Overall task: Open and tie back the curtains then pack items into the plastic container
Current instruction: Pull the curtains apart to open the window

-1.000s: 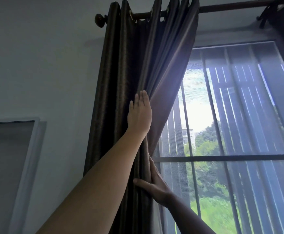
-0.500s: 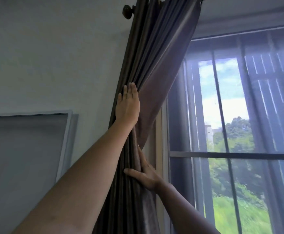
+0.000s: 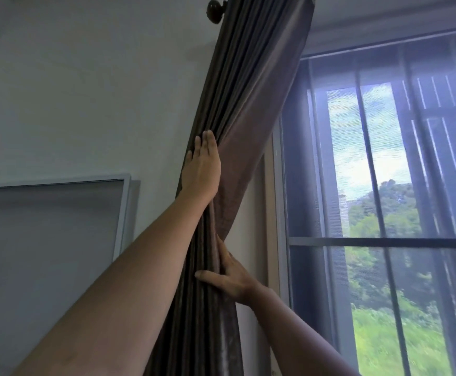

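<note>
**Both hands flat on the bunched curtain left of the window**

The dark brown curtain (image 3: pixel 251 104) is drawn into a tight bundle of folds just to the left of the window (image 3: pixel 384 241). It hangs from above the window's upper left corner and slants down and away from the glass, so the window's left frame edge shows bare beside it. At the top, further left of the window, the round dark finial (image 3: pixel 216 10) of the curtain rod sticks out past the bundle.

The left hand (image 3: pixel 202 169) lies on the folds at about the height of the window's upper pane. Its fingers (image 3: pixel 207 142) are straight and close together, pressed flat on the cloth and grasping nothing.

The right hand (image 3: pixel 233 279) is lower, just below the level of the window's crossbar, on the side of the bundle that faces the window. Its thumb reaches across the front folds, and its fingers lie straight up along the bundle's edge. It presses the cloth and does not clench it.

Well left of the window, beyond the curtain, a pale-framed grey panel (image 3: pixel 53 226) hangs on the white wall (image 3: pixel 99 90). Trees, grass and cloudy sky show through the glass.
</note>
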A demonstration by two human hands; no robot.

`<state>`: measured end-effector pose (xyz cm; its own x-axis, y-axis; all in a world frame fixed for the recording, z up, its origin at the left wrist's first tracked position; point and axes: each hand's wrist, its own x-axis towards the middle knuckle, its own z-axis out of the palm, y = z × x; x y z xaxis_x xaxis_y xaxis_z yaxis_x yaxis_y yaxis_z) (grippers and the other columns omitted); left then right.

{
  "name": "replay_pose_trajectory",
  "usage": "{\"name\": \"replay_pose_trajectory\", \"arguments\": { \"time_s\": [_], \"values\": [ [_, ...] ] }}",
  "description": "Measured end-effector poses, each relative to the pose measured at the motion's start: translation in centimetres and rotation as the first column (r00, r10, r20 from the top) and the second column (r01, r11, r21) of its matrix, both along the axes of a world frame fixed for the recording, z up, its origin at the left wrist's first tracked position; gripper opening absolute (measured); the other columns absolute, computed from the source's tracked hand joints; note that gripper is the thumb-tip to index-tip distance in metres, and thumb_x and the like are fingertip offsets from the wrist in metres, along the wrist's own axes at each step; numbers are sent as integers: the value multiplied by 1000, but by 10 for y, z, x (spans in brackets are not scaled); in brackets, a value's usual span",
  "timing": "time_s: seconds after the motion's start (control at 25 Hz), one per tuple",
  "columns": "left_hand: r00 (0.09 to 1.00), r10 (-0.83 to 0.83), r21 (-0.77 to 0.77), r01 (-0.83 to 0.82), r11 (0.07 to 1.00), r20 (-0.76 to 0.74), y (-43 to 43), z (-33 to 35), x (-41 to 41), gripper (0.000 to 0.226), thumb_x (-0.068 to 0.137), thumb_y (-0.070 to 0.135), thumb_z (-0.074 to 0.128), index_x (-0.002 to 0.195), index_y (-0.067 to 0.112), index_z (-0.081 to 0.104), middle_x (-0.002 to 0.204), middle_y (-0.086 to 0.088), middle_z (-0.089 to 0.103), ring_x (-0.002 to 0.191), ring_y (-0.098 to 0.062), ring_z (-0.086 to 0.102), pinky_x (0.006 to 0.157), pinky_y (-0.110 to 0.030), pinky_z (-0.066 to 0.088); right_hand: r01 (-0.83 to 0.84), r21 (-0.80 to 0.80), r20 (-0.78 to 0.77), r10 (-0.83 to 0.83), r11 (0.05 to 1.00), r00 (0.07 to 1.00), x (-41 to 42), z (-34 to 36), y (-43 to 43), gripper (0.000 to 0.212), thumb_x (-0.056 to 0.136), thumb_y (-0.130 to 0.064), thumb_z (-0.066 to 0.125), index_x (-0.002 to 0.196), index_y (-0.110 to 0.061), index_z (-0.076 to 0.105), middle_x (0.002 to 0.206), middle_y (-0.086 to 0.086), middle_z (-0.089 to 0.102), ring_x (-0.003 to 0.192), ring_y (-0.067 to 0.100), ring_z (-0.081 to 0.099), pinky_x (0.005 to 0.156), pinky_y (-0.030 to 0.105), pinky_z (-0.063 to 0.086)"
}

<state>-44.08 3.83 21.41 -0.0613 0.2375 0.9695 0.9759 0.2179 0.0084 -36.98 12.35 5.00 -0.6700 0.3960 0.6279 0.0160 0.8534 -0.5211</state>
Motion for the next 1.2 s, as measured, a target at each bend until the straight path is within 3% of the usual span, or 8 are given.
{"name": "replay_pose_trajectory", "arguments": {
  "time_s": [0.24,0.4,0.56,0.72,0.92,1.04,1.2],
  "values": [
    [992,-120,-32,119,992,-37,5,-16,44,67,96,-1,33,149,8,-7,159,-10,-4,147,-27,0,117,-43,18,22,-166,16,-19,986,1000,54,-5,2,109,59,-71,73,144,-47,9,150,-10,34,136,13,36,112,45,33],
    [991,-130,-66,129,990,-20,15,-25,81,65,97,4,37,149,7,-2,159,-12,-1,147,-30,3,116,-47,23,201,-147,40,-197,969,980,118,-7,-8,108,59,-85,54,147,-41,9,150,-2,34,136,18,35,114,39,31],
    [987,-156,-63,158,985,30,19,-34,136,68,98,26,42,149,3,3,158,-16,4,146,-31,7,114,-47,23,318,-104,-69,-326,942,943,199,-7,-9,81,84,-69,42,149,-31,13,154,0,26,141,18,26,109,27,22],
    [977,-213,-19,213,977,-6,26,-48,204,66,100,32,37,148,1,5,158,-17,4,146,-31,7,116,-44,19,477,-33,-189,-475,878,860,299,-10,-7,71,91,-60,34,150,-26,12,158,0,16,145,15,14,114,31,13],
    [894,-446,20,445,895,41,45,-82,329,60,101,26,32,149,3,5,159,-14,4,147,-28,7,117,-42,18,778,54,-300,-733,626,611,439,-32,-7,77,88,-66,32,150,-25,12,158,6,17,145,20,14,118,37,13],
    [784,-615,-15,618,786,88,66,-105,413,61,101,30,33,150,8,5,159,-10,3,147,-25,6,117,-40,17,926,79,-349,-859,370,373,526,-52,-14,78,88,-65,32,149,-19,17,156,14,20,144,29,18,117,40,16],
    [625,-774,-113,780,615,100,95,-122,526,63,99,31,39,150,7,11,158,-10,9,146,-25,12,118,-41,21,995,51,-315,-944,83,95,633,-83,-9,80,86,-63,31,148,-14,19,154,18,23,143,35,19,115,45,18]
  ]
}}
